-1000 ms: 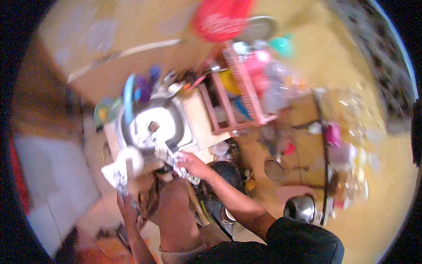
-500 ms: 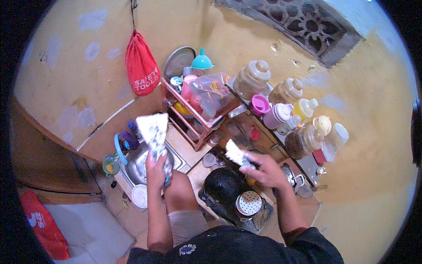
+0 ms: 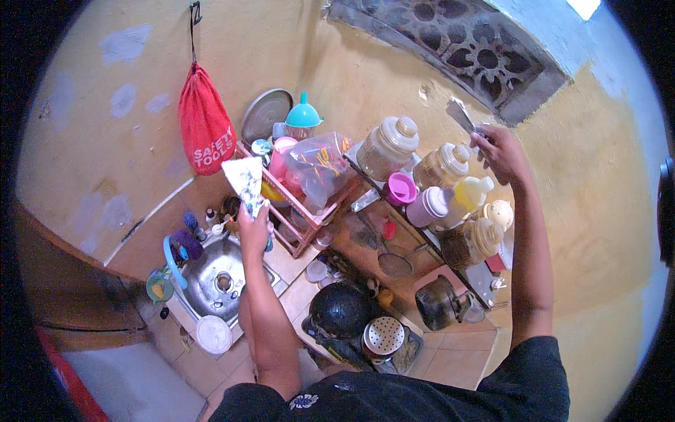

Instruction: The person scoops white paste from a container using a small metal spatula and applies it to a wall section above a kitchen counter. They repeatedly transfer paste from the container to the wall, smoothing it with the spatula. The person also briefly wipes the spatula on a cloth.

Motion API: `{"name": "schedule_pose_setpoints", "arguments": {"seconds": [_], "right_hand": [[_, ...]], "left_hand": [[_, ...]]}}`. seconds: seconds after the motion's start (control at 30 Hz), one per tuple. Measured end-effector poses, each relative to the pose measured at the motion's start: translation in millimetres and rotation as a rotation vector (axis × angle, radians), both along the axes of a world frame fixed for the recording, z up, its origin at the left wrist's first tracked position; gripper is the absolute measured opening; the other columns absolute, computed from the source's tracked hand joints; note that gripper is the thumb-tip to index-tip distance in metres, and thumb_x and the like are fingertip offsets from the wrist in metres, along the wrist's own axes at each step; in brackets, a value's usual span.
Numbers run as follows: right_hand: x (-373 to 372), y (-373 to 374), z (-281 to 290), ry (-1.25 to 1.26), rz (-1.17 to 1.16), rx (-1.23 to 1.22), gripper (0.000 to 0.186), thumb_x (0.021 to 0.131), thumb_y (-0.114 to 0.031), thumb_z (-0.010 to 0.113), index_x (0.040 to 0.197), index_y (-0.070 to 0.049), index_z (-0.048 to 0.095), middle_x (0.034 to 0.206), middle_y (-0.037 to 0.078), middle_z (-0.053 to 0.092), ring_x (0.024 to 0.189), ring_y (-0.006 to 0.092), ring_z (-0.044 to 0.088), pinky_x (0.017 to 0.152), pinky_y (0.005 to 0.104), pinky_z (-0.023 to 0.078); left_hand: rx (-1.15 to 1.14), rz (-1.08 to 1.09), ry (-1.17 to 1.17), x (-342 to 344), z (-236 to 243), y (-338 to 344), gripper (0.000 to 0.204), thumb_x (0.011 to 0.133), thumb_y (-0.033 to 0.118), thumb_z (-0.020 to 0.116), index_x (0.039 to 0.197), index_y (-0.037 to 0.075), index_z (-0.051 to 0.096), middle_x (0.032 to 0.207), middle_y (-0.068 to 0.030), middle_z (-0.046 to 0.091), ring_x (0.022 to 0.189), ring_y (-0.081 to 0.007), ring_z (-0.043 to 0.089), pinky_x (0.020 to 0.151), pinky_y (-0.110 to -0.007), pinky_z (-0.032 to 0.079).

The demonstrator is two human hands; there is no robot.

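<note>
My left hand (image 3: 254, 225) is closed round the handle of a wide putty knife (image 3: 243, 176), whose blade carries white paste with dark smears. It is held up in front of the pink rack. My right hand (image 3: 500, 151) reaches up at the far right, closed on a smaller putty knife (image 3: 461, 116). That blade is at the yellow wall (image 3: 365, 77), just below the patterned vent block (image 3: 485, 56). Whether it touches the plaster I cannot tell. A chipped spot shows in the wall to its left.
Lidded jars (image 3: 388, 149) and bottles crowd a shelf under my right arm. The pink rack (image 3: 299, 246) holds plastic ware. Below are a steel sink (image 3: 218, 281), a black wok (image 3: 341, 309), a perforated white lid (image 3: 384, 335) and a sooty pot (image 3: 436, 302). A red drawstring bag (image 3: 204, 119) hangs at left.
My right hand has risen from above the stove to the wall below the vent, with the smaller putty knife. My left hand has moved slightly, still holding the wide one. The view has shifted.
</note>
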State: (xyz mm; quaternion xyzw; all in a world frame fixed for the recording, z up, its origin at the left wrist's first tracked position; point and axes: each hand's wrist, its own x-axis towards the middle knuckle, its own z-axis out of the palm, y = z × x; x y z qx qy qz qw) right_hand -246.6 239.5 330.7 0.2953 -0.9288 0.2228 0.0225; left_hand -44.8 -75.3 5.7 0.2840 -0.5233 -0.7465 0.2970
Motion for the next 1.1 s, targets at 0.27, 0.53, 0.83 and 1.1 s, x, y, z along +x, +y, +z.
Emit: {"name": "schedule_pose_setpoints", "arguments": {"seconds": [0.27,0.53,0.83,1.1], "right_hand": [[-110.4,-48.7,-32.6,-0.03,-0.087,0.085,0.024,0.091,-0.025,0.054,0.096,-0.003,0.063,0.071,0.003,0.059,0.057,0.0107,0.052,0.047,0.0273,0.044],[-162.8,-58.4,-52.6,0.145,-0.184,0.118,0.031,0.089,-0.029,0.056,0.075,-0.003,0.061,0.06,0.003,0.057,0.047,0.0119,0.052,0.039,0.0285,0.041],[-147.0,-89.1,-53.4,0.322,-0.448,0.427,0.049,0.089,-0.037,0.055,0.068,0.006,0.059,0.057,0.017,0.059,0.046,0.0279,0.059,0.046,0.0398,0.047],[-161.4,-56.8,-52.4,0.473,-0.388,0.532,0.049,0.089,-0.037,0.056,0.068,0.006,0.058,0.055,0.013,0.056,0.044,0.0249,0.055,0.042,0.0418,0.045]], "left_hand": [[0.034,-0.006,0.02,-7.6,-9.5,-26.5,0.027,0.086,0.01,0.059,0.11,0.004,0.047,0.065,0.0001,0.048,0.043,-0.0078,0.041,0.037,-0.025,0.035],[0.125,-0.03,0.058,-21.7,-18.1,-44.6,0.032,0.086,0.009,0.059,0.115,0.005,0.046,0.073,-0.0013,0.05,0.046,-0.0075,0.042,0.037,-0.024,0.035],[0.165,-0.04,0.049,-49.7,-35.4,-36.0,0.032,0.086,0.009,0.059,0.114,0.003,0.044,0.078,-0.0026,0.051,0.046,-0.0073,0.042,0.038,-0.024,0.034],[-0.029,-0.056,0.038,-52.4,-42.9,-32.0,0.033,0.086,0.012,0.061,0.114,0.0,0.047,0.081,-0.0025,0.055,0.058,-0.0069,0.048,0.048,-0.024,0.038]]}}
